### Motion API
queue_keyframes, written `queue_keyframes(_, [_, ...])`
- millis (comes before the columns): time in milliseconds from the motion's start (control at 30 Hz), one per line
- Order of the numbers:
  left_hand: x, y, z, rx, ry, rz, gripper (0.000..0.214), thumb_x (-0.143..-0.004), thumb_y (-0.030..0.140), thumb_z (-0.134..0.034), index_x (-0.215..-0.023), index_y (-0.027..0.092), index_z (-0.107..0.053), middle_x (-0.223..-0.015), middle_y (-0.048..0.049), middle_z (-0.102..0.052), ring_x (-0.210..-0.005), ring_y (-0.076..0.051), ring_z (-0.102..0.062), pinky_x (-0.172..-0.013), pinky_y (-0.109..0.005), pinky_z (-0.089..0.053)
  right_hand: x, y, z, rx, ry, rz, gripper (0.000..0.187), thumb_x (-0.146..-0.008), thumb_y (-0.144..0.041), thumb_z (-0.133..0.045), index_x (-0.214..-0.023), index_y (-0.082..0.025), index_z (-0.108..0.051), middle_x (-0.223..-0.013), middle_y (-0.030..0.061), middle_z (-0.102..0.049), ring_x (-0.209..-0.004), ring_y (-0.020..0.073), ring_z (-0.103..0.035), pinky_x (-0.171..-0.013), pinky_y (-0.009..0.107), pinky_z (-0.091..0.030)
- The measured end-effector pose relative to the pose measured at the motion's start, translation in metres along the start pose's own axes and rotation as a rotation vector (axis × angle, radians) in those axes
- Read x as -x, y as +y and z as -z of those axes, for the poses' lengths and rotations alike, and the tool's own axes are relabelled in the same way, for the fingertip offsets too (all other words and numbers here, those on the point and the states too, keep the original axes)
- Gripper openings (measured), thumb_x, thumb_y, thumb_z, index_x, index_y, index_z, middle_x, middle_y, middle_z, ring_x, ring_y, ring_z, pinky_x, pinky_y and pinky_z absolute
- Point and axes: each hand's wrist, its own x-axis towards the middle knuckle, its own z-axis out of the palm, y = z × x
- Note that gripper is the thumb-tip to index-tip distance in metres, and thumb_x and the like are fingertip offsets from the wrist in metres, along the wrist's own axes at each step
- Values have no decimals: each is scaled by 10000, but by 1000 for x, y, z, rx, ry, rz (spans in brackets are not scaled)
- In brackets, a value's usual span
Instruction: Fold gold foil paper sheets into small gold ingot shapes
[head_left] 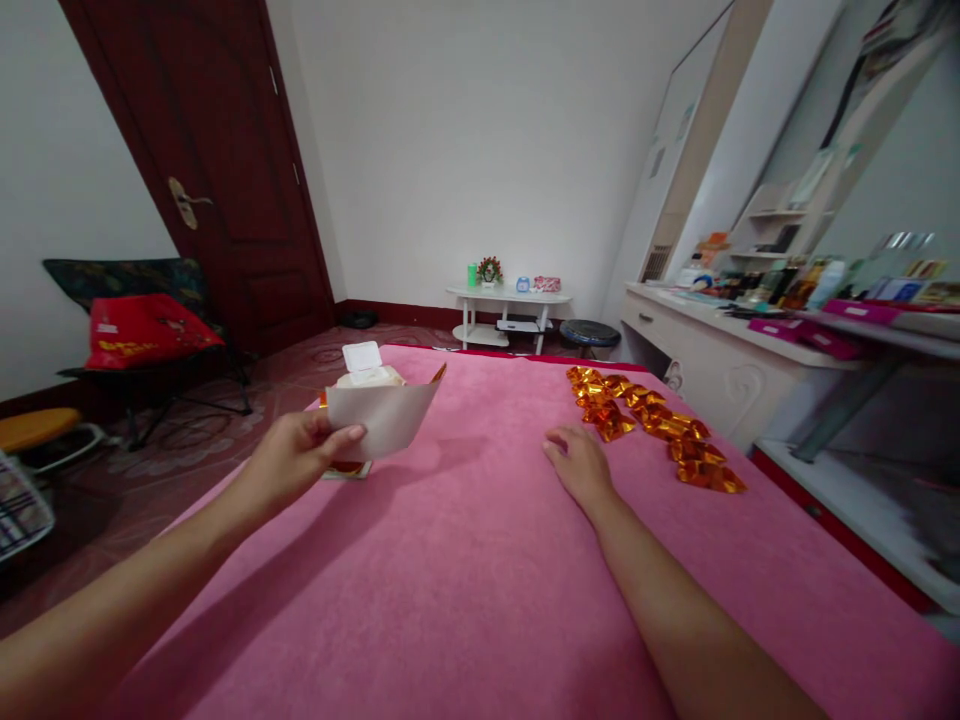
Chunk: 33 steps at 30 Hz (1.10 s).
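My left hand pinches a pale sheet of paper by its left side, thumb on the near face. A gold-orange tip shows at the sheet's upper right corner. Behind the sheet stands a white pack with a raised flip lid, partly hidden. Something flat with a pale edge peeks out below the paper on the pink cover. My right hand is low over the pink cover, holding nothing, its fingers loosely bent and apart from the thumb. To its right lie several shiny gold foil folded pieces, grouped in rows.
A white dresser with bottles and pink boxes runs along the right side. At the far wall stand a low white table and a dark round stool. On the left, a red bag sits on a folding chair near the door.
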Motion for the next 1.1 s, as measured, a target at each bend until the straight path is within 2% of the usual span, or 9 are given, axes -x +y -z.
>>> queue_keyframes(133, [12, 22, -35, 389, -117, 92, 263, -679, 381, -727, -677, 135, -632, -597, 4, -649, -501, -102, -577, -514, -204, -500, 4, -36, 5, -579, -37, -28, 328, -806, -440, -549, -965, -171, -651, -1067, 110, -643, -1024, 231, -572, -909, 366, -425])
queue_keyframes(267, [19, 24, -72, 684, -168, 227, 246, -735, 344, -694, -879, 150, -648, -775, -32, -699, -614, -129, -636, -587, -246, -554, 10, -89, 21, -1263, -483, -147, 685, -837, -693, -256, -1226, -186, -503, -1108, 141, -639, -997, 247, -622, -833, 396, -485])
queue_keyframes(367, [30, 14, -95, 749, -183, 384, 276, -749, 305, -688, -974, 156, -634, -836, -58, -708, -653, -134, -659, -571, -211, -543, 11, -105, 26, -1384, -377, -229, 613, -785, -631, -486, -1229, -207, -482, -1055, 111, -657, -898, 222, -648, -718, 342, -523])
queue_keyframes(500, [62, 14, -108, 650, -444, 509, 309, -781, 406, -640, -918, 129, -654, -847, -98, -706, -681, -150, -677, -601, -216, -537, 8, -87, 15, -1236, -137, -415, 597, -589, -241, -759, -1138, -196, -529, -769, 20, -680, -668, 165, -639, -603, 267, -509])
queue_keyframes(567, [79, 23, -107, 525, -718, 399, 322, -794, 393, -621, -1025, 172, -653, -987, -100, -694, -712, -163, -683, -607, -234, -528, 7, -73, 11, -1170, -201, -496, 496, -575, -169, -728, -1047, -171, -575, -677, 4, -660, -594, 148, -617, -561, 252, -491])
queue_keyframes(667, [88, 34, -102, 206, -868, -69, 190, -798, 274, -600, -939, 206, -709, -876, -60, -709, -753, -167, -663, -665, -240, -504, 8, -58, 12, -1099, -415, -558, 333, -573, -141, -696, -899, -147, -631, -694, 19, -668, -569, 128, -602, -531, 232, -465])
queue_keyframes(767, [76, 29, -97, -92, -716, -370, 190, -805, 195, -537, -832, 215, -723, -777, -31, -700, -716, -155, -637, -680, -242, -490, 10, -50, 14, -1011, -547, -455, 308, -579, -152, -686, -885, -153, -652, -707, 10, -671, -549, 114, -582, -501, 213, -428])
queue_keyframes(900, [48, 4, -95, -234, -476, -490, 224, -824, 173, -489, -901, 218, -694, -878, -45, -684, -812, -169, -629, -737, -264, -505, 9, -41, 4, -705, -446, -187, 267, -587, -107, -620, -848, -135, -669, -670, 2, -664, -556, 120, -576, -512, 212, -423])
queue_keyframes(1100, [33, -25, -105, -356, -579, -655, 482, -842, 111, -434, -1278, 303, -515, -1335, -70, -477, -1184, -218, -495, -984, -350, -441, 5, -25, -16, -499, -220, -88, 279, -646, -127, -579, -901, -178, -680, -845, 18, -690, -735, 161, -607, -664, 265, -465])
